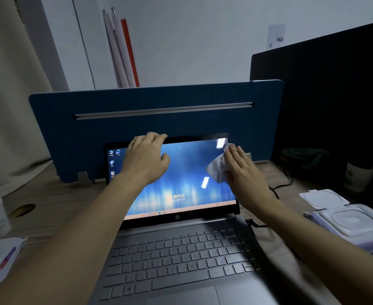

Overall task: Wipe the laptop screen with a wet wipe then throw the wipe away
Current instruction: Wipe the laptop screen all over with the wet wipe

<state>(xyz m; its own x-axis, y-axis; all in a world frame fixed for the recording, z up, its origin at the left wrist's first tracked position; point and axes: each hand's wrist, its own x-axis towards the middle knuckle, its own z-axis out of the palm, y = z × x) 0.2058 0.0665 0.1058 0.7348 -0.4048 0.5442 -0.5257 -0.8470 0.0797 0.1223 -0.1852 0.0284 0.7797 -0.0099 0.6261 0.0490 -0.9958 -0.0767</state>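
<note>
Pressing the limp, damp wet wipe [217, 168] flat against the laptop screen's [181, 179] upper right, the right hand [242, 170] keeps its fingers extended; the left hand [147, 159] curls its fingers over the thin, flexing lid's top edge, bracing it.

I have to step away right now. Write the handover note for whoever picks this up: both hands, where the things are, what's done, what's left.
Left hand: gripping the top edge of the laptop screen, fingers over the lid, steadying it.
Right hand: flat, pressing the wet wipe against the right side of the screen, near the upper corner.
Wipe pack: on the desk right of the laptop, lid flipped open.
Done: wipe is out and wiping is under way; how much of the screen is covered cannot be told.
Left: finish the screen, including the left side under the left hand, then throw the wipe away. No bin is in view.
</note>
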